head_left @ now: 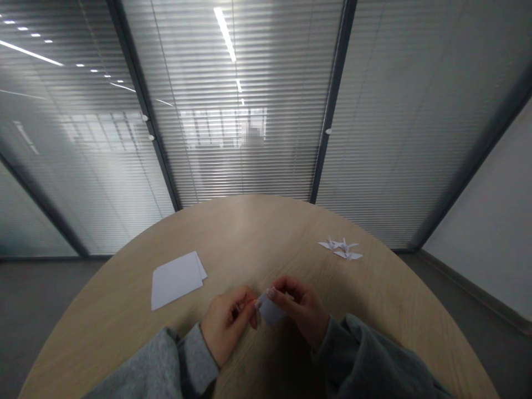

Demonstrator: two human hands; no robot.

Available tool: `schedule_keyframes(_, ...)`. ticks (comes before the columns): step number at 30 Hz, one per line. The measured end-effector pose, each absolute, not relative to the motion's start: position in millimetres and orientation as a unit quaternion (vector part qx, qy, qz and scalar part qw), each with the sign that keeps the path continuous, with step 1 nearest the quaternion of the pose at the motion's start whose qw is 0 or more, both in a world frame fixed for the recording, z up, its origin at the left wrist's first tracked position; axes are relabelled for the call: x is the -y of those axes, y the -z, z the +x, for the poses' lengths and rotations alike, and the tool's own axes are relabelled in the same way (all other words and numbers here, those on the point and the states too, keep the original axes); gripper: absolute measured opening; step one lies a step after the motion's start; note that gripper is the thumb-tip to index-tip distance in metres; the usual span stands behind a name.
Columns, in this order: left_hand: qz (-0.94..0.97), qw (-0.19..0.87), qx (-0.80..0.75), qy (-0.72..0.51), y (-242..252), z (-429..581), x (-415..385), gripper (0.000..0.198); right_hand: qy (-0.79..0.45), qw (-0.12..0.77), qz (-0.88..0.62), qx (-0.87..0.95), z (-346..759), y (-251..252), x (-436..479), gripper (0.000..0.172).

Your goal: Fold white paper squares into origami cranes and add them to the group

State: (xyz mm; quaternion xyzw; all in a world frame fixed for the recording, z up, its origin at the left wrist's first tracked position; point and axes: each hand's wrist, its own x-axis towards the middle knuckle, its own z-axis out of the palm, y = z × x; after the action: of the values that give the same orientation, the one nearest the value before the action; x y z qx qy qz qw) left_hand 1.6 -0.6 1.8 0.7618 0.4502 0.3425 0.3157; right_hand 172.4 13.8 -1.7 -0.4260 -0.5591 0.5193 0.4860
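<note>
Both my hands meet just above the near part of a round wooden table (249, 233). Between them is a small folded piece of white paper (270, 310). My left hand (228, 324) pinches its left edge with curled fingers. My right hand (299, 310) grips its upper right side, thumb and fingers pressed together on the paper. Grey sleeves cover both forearms.
A small stack of white paper sheets (177, 279) lies on the table to the left. Folded white paper cranes (341, 248) sit at the far right of the table. Glass partitions with blinds stand behind the table; a grey floor surrounds it.
</note>
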Motion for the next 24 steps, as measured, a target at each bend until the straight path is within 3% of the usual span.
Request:
schedule_keyframes(8, 0.767, 0.316, -0.457, -0.32, -6, 4, 0, 0.037, -0.521, 0.506, -0.416, 0.547, 173, 1, -13, 0.036)
schedule_keyframes(15, 0.681, 0.423, -0.438, -0.407, -5, 5, -4, 0.044, -0.579, 0.526, -0.393, 0.484, 174, 1, -17, 0.047)
schedule_keyframes(24, 0.625, 0.475, -0.442, -0.434, 6, 3, -10, 0.049, -0.594, 0.506, -0.364, 0.509, 175, 2, -14, 0.035)
